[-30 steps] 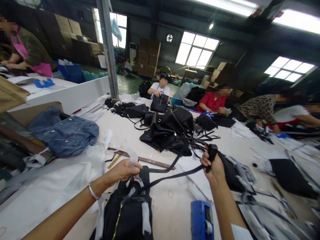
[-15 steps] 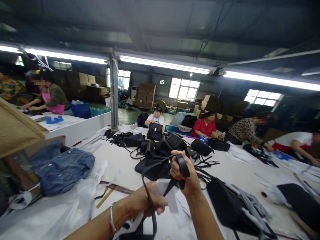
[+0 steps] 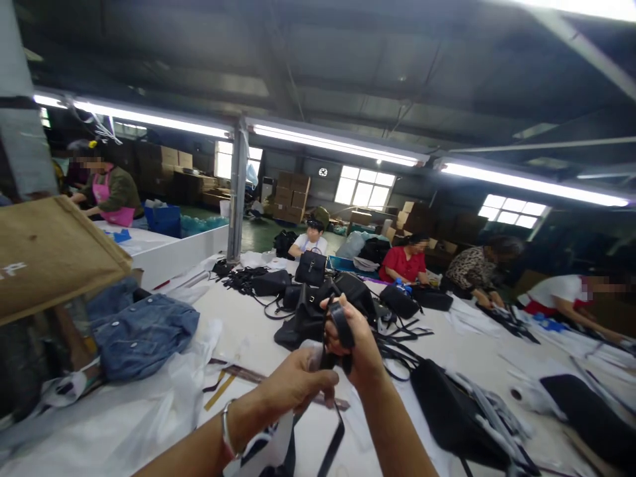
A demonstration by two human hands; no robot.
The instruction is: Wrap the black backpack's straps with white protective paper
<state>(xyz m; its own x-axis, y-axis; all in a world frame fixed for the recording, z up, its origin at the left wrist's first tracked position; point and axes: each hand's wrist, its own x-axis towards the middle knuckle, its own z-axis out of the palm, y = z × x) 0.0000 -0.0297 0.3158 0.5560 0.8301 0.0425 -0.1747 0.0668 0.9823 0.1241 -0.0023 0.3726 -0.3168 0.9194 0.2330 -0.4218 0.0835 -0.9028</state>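
Note:
A black strap (image 3: pixel 341 326) is coiled in loops around my right hand (image 3: pixel 360 344), whose fingers are closed on it. My left hand (image 3: pixel 298 384), with a silver bangle at the wrist, is pinched right beside it at the strap's lower part. A whitish, thin piece (image 3: pixel 312 351) shows by my left thumb; I cannot tell what it is. One strap end (image 3: pixel 332 440) dangles below the hands. Behind the hands, black bags (image 3: pixel 303 311) lie heaped on the white table (image 3: pixel 233 331). Closer on the right is another black bag (image 3: pixel 447 404).
On the left are a denim bag (image 3: pixel 146 334), clear plastic sheeting (image 3: pixel 149 411) and a brown bag (image 3: pixel 64 258). A white roll (image 3: pixel 539 397) lies to the right. Several co-workers sit around the tables, one in a red top (image 3: pixel 405 264). A metal post (image 3: pixel 237 199) rises at the table's far edge.
The long loop of strap that hung over my left wrist is gone; a strap end now hangs between my hands. My hands have come closer together. The view has shifted slightly left.

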